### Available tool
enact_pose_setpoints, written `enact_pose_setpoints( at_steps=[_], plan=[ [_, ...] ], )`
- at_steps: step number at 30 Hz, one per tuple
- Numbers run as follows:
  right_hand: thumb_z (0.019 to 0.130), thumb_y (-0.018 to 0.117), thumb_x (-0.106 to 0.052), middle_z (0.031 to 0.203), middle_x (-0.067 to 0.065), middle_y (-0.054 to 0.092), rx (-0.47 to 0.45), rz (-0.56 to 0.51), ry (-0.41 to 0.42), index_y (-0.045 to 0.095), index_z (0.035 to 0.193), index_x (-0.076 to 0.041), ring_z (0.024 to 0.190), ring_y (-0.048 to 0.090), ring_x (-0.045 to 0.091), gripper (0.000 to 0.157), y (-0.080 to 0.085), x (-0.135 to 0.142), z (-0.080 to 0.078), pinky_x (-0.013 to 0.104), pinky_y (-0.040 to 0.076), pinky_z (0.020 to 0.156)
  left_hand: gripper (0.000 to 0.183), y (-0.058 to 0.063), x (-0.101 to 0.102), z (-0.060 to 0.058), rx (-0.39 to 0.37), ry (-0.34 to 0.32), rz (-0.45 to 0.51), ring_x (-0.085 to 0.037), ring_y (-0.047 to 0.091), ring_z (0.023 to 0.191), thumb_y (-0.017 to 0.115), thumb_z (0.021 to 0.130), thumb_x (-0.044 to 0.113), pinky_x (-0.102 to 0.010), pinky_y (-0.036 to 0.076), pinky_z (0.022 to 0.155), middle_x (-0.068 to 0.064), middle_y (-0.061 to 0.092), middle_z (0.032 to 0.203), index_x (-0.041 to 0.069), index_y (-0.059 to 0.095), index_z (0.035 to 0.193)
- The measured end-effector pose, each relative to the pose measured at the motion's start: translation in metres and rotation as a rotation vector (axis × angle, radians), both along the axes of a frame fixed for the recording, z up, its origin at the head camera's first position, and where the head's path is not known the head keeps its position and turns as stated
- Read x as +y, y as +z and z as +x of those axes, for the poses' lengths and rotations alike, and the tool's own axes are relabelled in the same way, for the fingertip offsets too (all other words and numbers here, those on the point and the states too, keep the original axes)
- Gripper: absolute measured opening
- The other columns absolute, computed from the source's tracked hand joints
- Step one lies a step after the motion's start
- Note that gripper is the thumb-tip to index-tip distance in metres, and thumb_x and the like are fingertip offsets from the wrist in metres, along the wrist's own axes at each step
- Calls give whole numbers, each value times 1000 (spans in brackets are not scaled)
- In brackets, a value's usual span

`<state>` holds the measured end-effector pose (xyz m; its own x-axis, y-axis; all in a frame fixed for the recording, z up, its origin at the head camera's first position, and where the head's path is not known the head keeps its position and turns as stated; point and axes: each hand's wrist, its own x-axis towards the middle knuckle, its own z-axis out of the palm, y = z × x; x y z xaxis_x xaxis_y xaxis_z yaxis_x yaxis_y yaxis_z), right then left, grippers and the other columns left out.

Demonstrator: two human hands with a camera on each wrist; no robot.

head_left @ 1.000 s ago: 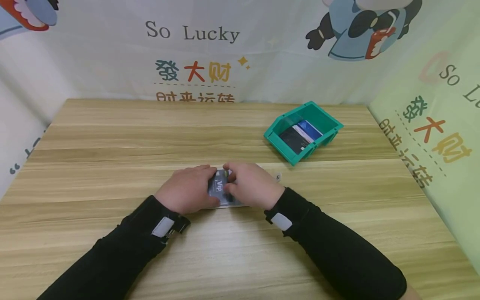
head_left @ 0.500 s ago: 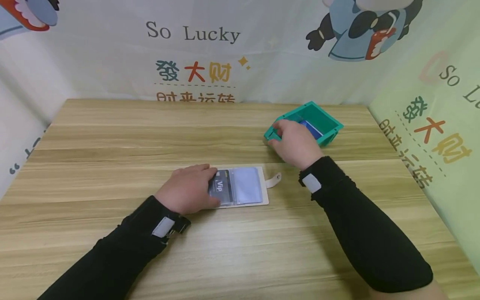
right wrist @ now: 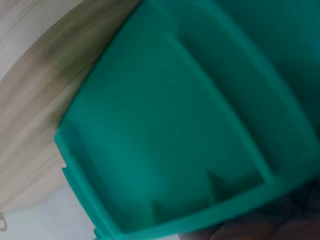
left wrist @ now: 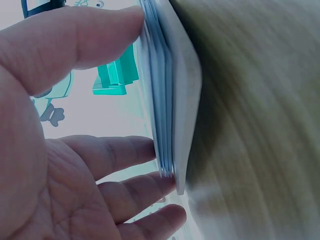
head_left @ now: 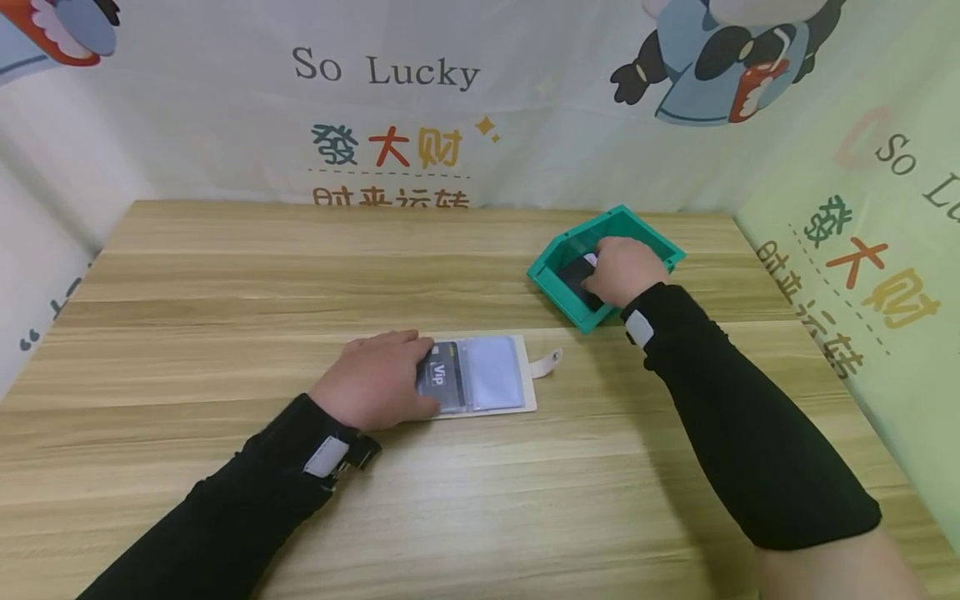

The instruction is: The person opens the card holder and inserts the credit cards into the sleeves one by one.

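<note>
Left hand (head_left: 378, 379) grips the card holder (head_left: 495, 373); right hand (head_left: 628, 271) is in the bin (head_left: 557, 300).
The bin sits at the holder's two o'clock. I can't tell whether the right hand grips the dark card (head_left: 574, 273); pinching one edge should lift it cleanly.

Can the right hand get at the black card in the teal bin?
Probably yes: the teal bin is open-topped and the right hand reaches into it, by the black card.

A wood-grain tabletop (head_left: 465, 517) spans the lower and middle frame. Behind it, a pale cloth (head_left: 210, 125) bears grey "So Lucky" lettering (head_left: 392, 72) at upper centre, a yellow star (head_left: 486, 126) just below, and a cartoon figure (head_left: 723, 62) at upper right.
</note>
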<state>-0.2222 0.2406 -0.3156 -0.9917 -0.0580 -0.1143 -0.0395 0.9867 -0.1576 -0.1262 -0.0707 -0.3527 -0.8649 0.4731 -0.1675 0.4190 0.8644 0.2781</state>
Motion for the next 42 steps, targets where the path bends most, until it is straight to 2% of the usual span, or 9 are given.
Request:
enact_pose_setpoints(
  at_steps=[4, 8, 11, 13, 22, 35, 42],
  plan=[
    [85, 64, -23, 95, 17, 61, -29, 20, -22, 60, 103, 1, 79, 54, 29, 30, -4, -1, -4, 44, 49, 70, 80, -1, 0, 0, -2, 3, 2, -33, 36, 123, 71, 71, 46, -56, 31, 98, -18, 44, 138, 3, 48, 135],
    [86, 60, -24, 84, 14, 61, -80, 55, -41, 62, 86, -3, 73, 53, 27, 21, -8, -4, -8, 41, 47, 62, 80, -1, 0, 0, -7, 7, 4, -33, 36, 124, 71, 71, 46, -56, 31, 99, -18, 43, 138, 3, 48, 135],
    [87, 56, -24, 77, 11, 60, -113, 89, -55, 61, 72, -7, 69, 53, 26, 23, -14, -6, -12, 40, 46, 58, 80, -1, 0, 0, -5, 5, 3, -33, 36, 124, 71, 71, 46, -57, 31, 99, -18, 43, 138, 3, 48, 135],
    [88, 53, -22, 78, 11, 60, -121, 106, -62, 60, 69, -8, 69, 54, 26, 25, -17, -7, -13, 41, 47, 59, 80, -1, 0, 0, -4, 4, 0, -33, 36, 124, 71, 71, 46, -57, 31, 99, -18, 43, 138, 3, 48, 135],
    [93, 42, -15, 82, 11, 61, -107, 122, -58, 60, 70, -7, 70, 53, 26, 30, -17, -13, -11, 41, 48, 61, 81, -1, 1, 0, 3, 3, -1, -32, 36, 124, 71, 71, 46, -57, 31, 98, -18, 43, 139, 3, 47, 135],
    [94, 41, -15, 84, 13, 60, -102, 121, -79, 60, 71, -7, 72, 53, 27, 31, -15, -15, -9, 42, 48, 61, 80, -1, 0, 1, 10, 2, -5, -32, 36, 124, 70, 72, 46, -57, 31, 98, -18, 43, 138, 3, 48, 135],
    [94, 41, -16, 85, 14, 59, -60, 124, -88, 60, 76, -6, 73, 53, 29, 28, -16, -15, -10, 45, 49, 63, 79, -1, 0, 1, 7, 2, -2, -32, 36, 124, 71, 72, 45, -57, 31, 98, -18, 44, 138, 3, 48, 135]
  ],
)
